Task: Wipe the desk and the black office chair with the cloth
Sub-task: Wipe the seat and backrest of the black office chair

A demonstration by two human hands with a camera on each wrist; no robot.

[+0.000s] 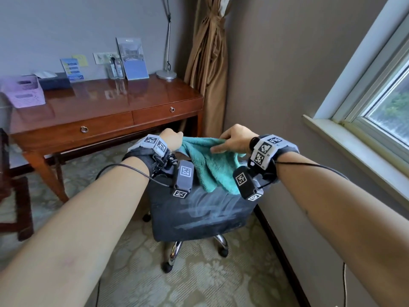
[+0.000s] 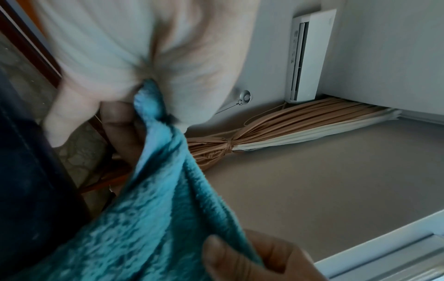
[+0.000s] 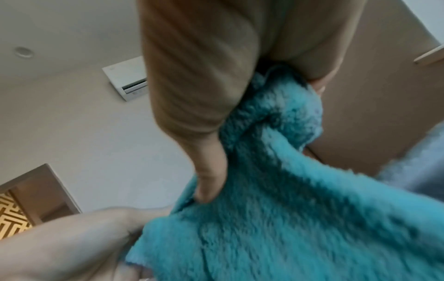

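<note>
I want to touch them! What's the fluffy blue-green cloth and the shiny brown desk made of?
The teal fluffy cloth looks like plush microfibre or terry: soft, fuzzy pile. The reddish-brown glossy desk looks like varnished wood, or maybe veneer: it mirrors things on top.

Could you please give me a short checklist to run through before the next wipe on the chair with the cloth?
1. Left hand grips one end of the teal cloth: ok, the left wrist view shows the cloth pinched in its fingers.
2. Right hand grips the other end: ok.
3. Cloth spread between both hands over the black office chair: ok, it hangs down onto the seat.
4. Seat surface free of other objects: ok; pale smear marks show on it.
5. Cloth clean enough to keep wiping: cannot tell.
6. Desk already wiped: cannot tell; a purple basket and leaflets stand on it.
</note>
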